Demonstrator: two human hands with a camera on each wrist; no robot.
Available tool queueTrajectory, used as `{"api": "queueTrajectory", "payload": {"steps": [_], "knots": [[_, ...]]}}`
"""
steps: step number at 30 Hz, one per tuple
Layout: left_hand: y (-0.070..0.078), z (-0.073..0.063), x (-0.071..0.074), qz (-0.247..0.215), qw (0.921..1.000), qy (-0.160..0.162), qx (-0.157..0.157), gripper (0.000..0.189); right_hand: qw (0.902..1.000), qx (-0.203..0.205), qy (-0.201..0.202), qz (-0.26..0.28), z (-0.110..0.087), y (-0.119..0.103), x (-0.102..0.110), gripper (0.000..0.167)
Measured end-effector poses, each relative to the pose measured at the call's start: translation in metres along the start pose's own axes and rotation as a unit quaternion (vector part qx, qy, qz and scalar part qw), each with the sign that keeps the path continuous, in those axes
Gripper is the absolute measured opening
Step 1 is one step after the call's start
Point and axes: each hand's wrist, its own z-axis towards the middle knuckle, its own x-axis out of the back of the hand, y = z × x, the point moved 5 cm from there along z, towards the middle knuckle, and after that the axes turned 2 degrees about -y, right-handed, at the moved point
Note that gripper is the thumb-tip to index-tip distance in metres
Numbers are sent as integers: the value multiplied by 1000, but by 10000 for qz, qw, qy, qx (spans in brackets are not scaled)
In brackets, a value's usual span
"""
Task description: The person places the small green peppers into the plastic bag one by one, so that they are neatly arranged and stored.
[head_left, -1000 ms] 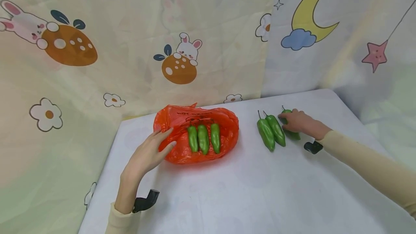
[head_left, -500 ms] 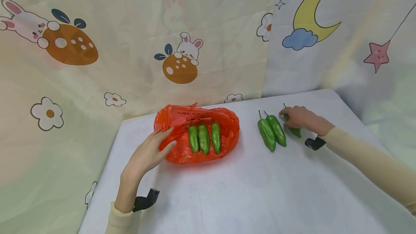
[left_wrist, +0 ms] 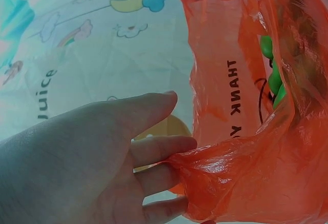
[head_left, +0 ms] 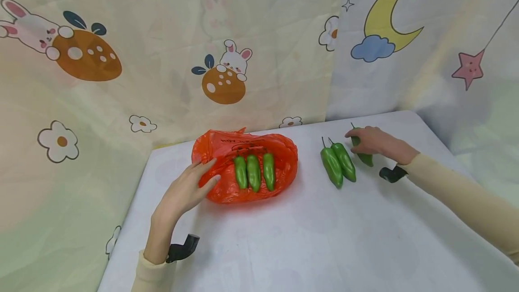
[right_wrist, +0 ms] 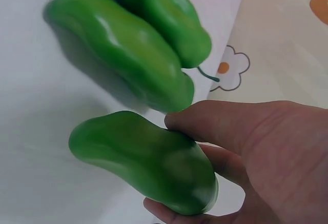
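With thumb and fingertips my right hand (head_left: 375,141) holds a green pepper (right_wrist: 138,149) near its stem end, its blunt tip pointing back toward me in the head view. Two more green peppers, a left one (head_left: 332,167) and a right one (head_left: 344,162), lie side by side just left of that hand. An orange-red plastic bag (head_left: 223,193) lies with its mouth toward me, three green peppers (head_left: 253,174) inside. At the bag's left edge is my left hand (head_left: 182,193), fingers extended and thumb apart; in the left wrist view its fingertips touch the thin film (left_wrist: 215,165).
A white-covered table (head_left: 300,233) carries everything. Behind it and along the sides hangs a printed cloth (head_left: 275,57) with rabbits, flowers and a moon. Each wrist wears a black camera mount, the left mount (head_left: 182,249) close over the table.
My right hand has shifted slightly toward the table's back with the pepper in its fingers, which moved up in the head view. The left hand, bag and other peppers have stayed put.
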Motion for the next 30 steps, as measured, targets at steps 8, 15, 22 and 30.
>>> {"api": "queueTrajectory", "payload": {"steps": [8, 15, 22, 30], "knots": [[0, 1, 0, -12, 10000, -13, -37, 62, 9998, 96, -26, 191, -2, -10, 10, 52], [1, 1, 0, -65, 9998, 48, -167, 61, 9995, 153, -51, 258, -6, -28, 20, 52], [1, 2, 1, -84, 9999, -2, -142, 62, 9986, 340, 10, 408, -9, -44, 28, 52], [1, 2, 1, -98, 9999, -37, -136, 62, 9980, 420, -55, 461, -19, -85, 40, 54]]}}
